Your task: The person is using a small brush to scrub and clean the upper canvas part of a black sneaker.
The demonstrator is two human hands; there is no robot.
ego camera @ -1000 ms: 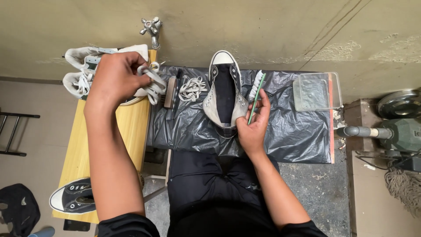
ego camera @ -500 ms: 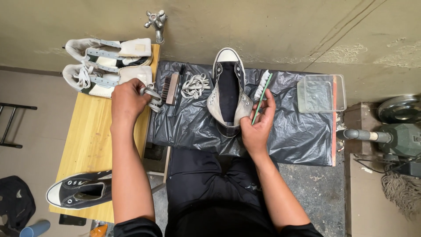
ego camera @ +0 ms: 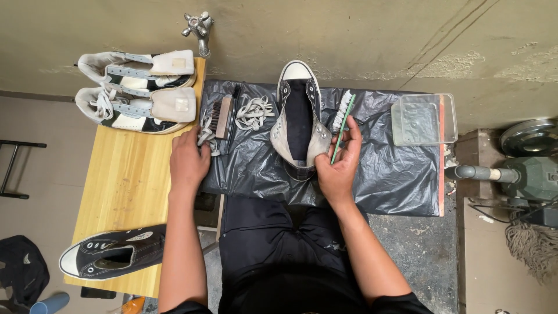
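Observation:
A grey high-top shoe with its laces out lies toe-away on a black plastic sheet. My right hand grips a green-handled brush with white bristles and rests against the shoe's right side near the heel. My left hand lies palm down at the sheet's left edge. Its fingertips touch a bunch of white laces beside a wooden brush. Whether the fingers grip the laces is hidden. A second pile of laces lies between the wooden brush and the shoe.
A pair of white-and-black high-tops sits at the far end of the wooden bench; a black sneaker lies at its near end. A clear tub stands far right on the sheet. A wall tap, a dumbbell and a mop are nearby.
My left hand has come back from the white high-tops towards me to the sheet's left edge, and white laces now lie beside the wooden brush. My right hand stays at the grey shoe.

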